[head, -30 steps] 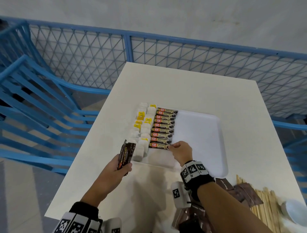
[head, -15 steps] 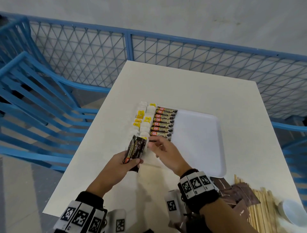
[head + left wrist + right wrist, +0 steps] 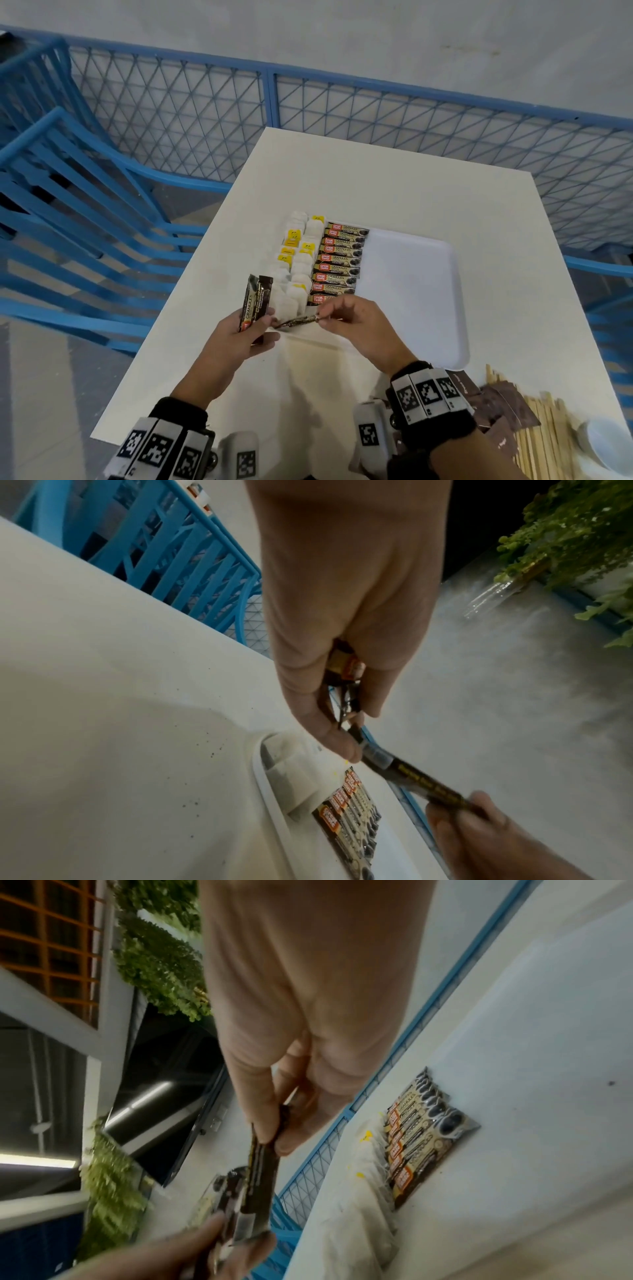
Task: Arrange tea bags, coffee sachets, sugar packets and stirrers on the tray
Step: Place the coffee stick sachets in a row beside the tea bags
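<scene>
We count nine coffee sachets (image 3: 337, 265) rowed on tray (image 3: 411, 291); left hand (image 3: 239, 337) grips two sachets (image 3: 255, 301); right hand (image 3: 356, 322) pinches one sachet (image 3: 298, 321) at tray's 6 o'clock.

The left hand (image 3: 342, 631) reached down from the top of the frame, its thumb and fingers curled round a small bunch of coffee sachets (image 3: 344, 669). One dark sachet (image 3: 421, 783) stretched slantwise to the right hand (image 3: 479, 840), which pinched its far end (lower right corner). Below them the white tray (image 3: 274, 799) sat on the counter (image 3: 103, 723), bearing tea bags (image 3: 291, 772) beside a row of sachets (image 3: 349, 821).
</scene>
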Demonstrator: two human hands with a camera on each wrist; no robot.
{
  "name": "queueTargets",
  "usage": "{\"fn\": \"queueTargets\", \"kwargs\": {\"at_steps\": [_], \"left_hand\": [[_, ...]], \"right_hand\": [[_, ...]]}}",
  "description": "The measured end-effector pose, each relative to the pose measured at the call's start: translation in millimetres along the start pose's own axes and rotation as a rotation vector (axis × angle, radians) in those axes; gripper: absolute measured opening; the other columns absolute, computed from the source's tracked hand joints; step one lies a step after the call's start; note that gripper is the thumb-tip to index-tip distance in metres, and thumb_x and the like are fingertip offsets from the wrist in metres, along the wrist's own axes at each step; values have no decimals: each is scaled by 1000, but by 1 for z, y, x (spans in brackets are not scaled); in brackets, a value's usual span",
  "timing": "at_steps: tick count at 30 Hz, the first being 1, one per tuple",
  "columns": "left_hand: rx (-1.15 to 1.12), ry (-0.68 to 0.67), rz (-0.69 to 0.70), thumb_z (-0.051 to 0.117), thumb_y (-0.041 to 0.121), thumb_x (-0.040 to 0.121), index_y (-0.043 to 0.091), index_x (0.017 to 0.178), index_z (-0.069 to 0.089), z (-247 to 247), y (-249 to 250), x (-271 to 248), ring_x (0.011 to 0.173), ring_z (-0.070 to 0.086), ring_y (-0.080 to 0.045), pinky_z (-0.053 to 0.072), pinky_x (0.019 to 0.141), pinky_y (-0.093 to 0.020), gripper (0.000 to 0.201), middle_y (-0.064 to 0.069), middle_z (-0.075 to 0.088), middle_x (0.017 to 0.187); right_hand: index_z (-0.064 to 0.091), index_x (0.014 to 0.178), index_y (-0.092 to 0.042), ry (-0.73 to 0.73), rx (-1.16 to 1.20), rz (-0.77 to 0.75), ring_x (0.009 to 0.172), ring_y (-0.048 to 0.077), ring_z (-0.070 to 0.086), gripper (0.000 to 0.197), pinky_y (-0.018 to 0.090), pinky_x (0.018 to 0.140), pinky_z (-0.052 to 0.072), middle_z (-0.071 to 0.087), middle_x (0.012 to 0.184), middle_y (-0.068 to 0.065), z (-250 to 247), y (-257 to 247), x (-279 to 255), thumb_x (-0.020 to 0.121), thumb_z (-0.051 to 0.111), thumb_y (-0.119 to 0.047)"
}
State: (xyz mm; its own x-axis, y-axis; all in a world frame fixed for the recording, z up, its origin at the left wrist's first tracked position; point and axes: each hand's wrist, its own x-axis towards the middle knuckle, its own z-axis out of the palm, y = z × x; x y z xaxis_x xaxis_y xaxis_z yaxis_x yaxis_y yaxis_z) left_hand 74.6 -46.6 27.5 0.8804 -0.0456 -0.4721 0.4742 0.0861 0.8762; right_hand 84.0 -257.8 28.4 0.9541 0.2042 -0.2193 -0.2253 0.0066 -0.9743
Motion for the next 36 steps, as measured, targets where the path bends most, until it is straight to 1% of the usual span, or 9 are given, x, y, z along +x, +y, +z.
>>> {"fn": "queueTargets", "kwargs": {"at_steps": [3, 6, 9, 11, 15, 18, 22, 32, 36], "left_hand": [[-42, 26, 28, 54, 1, 91, 5, 98, 66, 1, 0, 3, 80, 64, -19, 56, 72, -20, 14, -5, 69, 84], [-38, 61, 63, 57, -4, 88, 6, 96, 67, 2, -1, 6, 84, 63, -17, 56, 73, -19, 16, -7, 68, 91], [-41, 72, 87, 57, -6, 87, 8, 93, 67, 6, -1, 6, 82, 64, -15, 56, 75, -19, 19, -7, 68, 90], [-48, 67, 101, 57, -7, 86, 7, 92, 66, 8, -2, 5, 81, 63, -17, 57, 74, -19, 18, -9, 66, 89], [-15, 54, 99, 57, -7, 86, 5, 91, 65, 7, -4, 5, 80, 63, -20, 57, 72, -20, 15, -11, 66, 87], [13, 59, 77, 57, -2, 88, 7, 94, 64, 4, -6, 4, 77, 66, -18, 56, 72, -21, 12, -7, 67, 79], [59, 73, 65, 60, 5, 88, 9, 95, 65, -3, -6, 2, 72, 61, -17, 55, 68, -20, 9, -5, 64, 76], [18, 53, 18, 55, 19, 93, 3, 96, 62, 6, -1, 1, 66, 58, -13, 52, 61, -20, 18, -4, 55, 71], [-50, 23, -38, 46, 15, 97, 4, 99, 65, 7, 4, 0, 69, 56, -17, 52, 68, -27, 22, -7, 53, 73]], "right_hand": [[69, 76, -11, -18, -136, -50, 88, -4, 61, 23, 14, 79, 48, 63, 95, -4, 1, 4, -5, 79, 62, 11], [70, 83, -10, -18, -166, -33, 90, -7, 60, 25, 11, 80, 46, 62, 99, -6, 0, 6, -7, 80, 60, 12], [67, 91, -8, -20, -67, 35, 88, 7, 64, 15, 22, 84, 51, 66, 95, -4, -1, 6, -7, 82, 63, 4], [62, 94, -9, -20, 32, 100, 79, 16, 66, 13, 28, 79, 55, 66, 87, 2, 1, 6, -7, 84, 63, 0], [63, 93, -8, 27, 30, 164, 64, 16, 66, 14, 22, 64, 55, 66, 77, 10, 0, 12, -3, 83, 64, 2], [64, 93, -5, 131, 12, 213, 64, 15, 64, 13, 20, 61, 54, 67, 76, 8, -11, 22, 2, 81, 67, 0], [65, 87, -14, 275, -152, 240, 62, 11, 56, 11, 13, 54, 46, 68, 76, 2, -33, 38, 10, 82, 68, -6], [65, 82, -18, 331, -345, 277, 65, 7, 54, 10, 18, 62, 43, 63, 73, -3, -45, 58, 39, 78, 72, -12], [59, 78, -18, 386, -368, 290, 67, 11, 55, 15, 22, 65, 47, 63, 77, 2, -39, 59, 48, 76, 74, -14]]}}
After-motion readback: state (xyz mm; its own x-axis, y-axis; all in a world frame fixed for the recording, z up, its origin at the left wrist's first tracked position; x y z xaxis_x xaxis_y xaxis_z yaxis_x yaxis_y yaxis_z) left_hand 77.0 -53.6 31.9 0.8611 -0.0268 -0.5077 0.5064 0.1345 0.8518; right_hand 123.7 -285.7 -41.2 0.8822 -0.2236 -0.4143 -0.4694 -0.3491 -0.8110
